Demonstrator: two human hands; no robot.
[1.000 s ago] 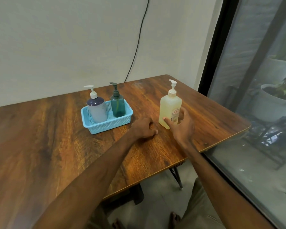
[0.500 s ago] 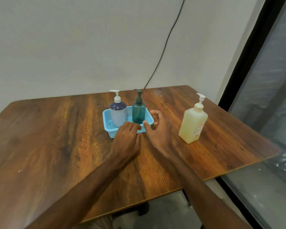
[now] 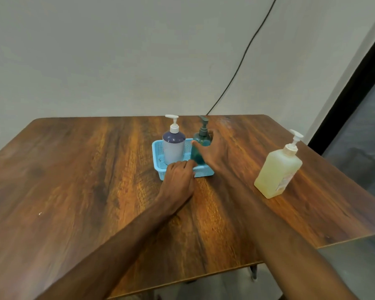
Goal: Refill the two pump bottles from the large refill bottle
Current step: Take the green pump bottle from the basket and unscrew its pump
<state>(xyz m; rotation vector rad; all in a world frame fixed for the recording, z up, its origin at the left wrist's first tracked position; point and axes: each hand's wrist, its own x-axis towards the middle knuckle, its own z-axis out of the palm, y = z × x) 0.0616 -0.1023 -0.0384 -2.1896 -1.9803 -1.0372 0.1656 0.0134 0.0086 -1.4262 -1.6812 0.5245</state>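
Fingers of the right hand spread wide around the teal pump bottle at frame centre, seemingly about to close, though blur hides whether they grip; the left hand lies loosely curled on the near rim of the blue basket, holding nothing I can see; better to pin that rim down and lift the bottle straight up, clear of the purple-capped pump bottle just beside it; the large refill bottle stands well apart at right; liquid levels are unclear.

two pump bottles upright in basket; refill bottle apart.
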